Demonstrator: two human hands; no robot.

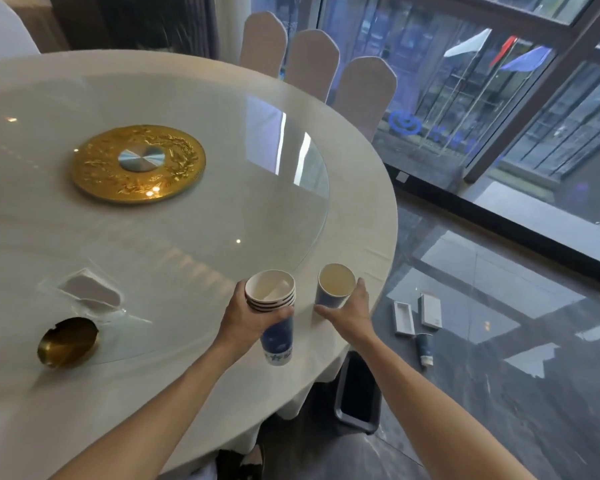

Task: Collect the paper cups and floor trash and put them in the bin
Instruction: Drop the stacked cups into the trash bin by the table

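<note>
My left hand (248,315) grips a stack of several nested blue-and-white paper cups (274,306), held over the round table's near right edge. A single blue paper cup (335,285) stands upright on the table beside the stack. My right hand (349,311) is spread around its right side, thumb and fingers apart and touching or nearly touching the cup. On the dark floor to the right lie another blue paper cup (424,348) on its side and two flat white boxes (417,311). A dark bin (357,393) stands on the floor under the table's edge.
The table (194,375) has a white cloth, a glass turntable with a gold centre disc (138,163), a brass ashtray (67,342) and a clear packet with tissue (92,292). Three covered chairs (316,64) line the far side. A glass wall runs at the right.
</note>
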